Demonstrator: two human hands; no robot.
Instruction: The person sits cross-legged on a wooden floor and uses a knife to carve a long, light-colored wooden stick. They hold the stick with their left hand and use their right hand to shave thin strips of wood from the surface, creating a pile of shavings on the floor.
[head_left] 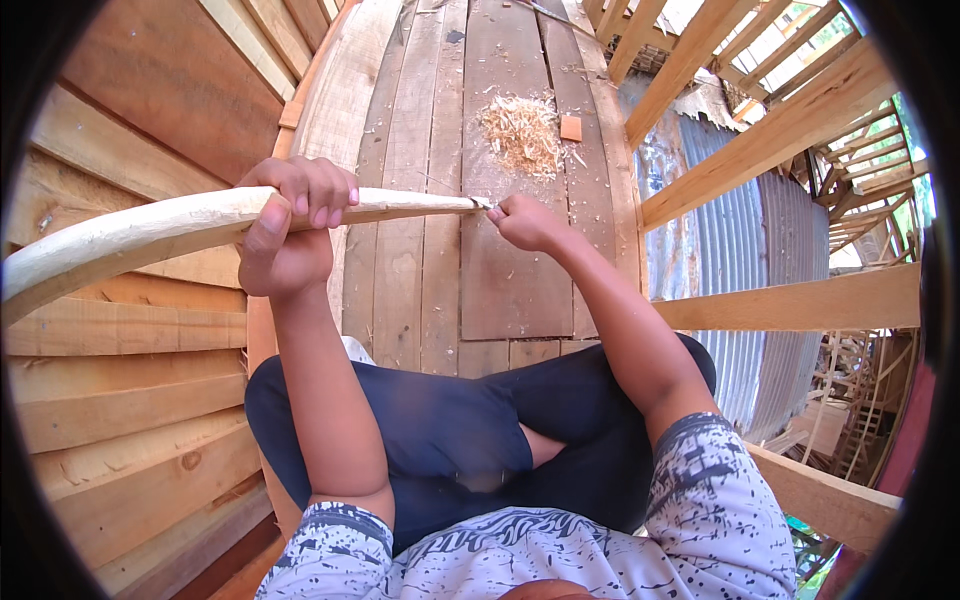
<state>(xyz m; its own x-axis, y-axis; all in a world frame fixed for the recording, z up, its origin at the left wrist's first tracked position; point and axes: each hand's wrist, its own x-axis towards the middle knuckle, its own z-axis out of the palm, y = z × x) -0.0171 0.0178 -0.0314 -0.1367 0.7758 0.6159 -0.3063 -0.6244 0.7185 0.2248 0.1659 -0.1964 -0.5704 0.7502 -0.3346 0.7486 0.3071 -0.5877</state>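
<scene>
A long, curved, pale wooden pole (165, 217) runs from the far left edge across in front of me and tapers toward its right end. My left hand (292, 215) is wrapped round its thicker part, thumb on the near side. At the thin tip is a small dark piece (480, 203), too small to make out as blade or cord. My right hand (522, 221) is closed right beside that tip. What its fingers hold is hidden. Beyond the pole, a heap of wood shavings (522, 134) lies on the plank floor (400, 270).
A small orange block (571, 128) lies beside the shavings. My crossed legs (430, 420) are close below the pole. On the left rises a plank wall (130, 325). Wooden rails (790, 301) and corrugated metal sheets (735, 215) stand on the right.
</scene>
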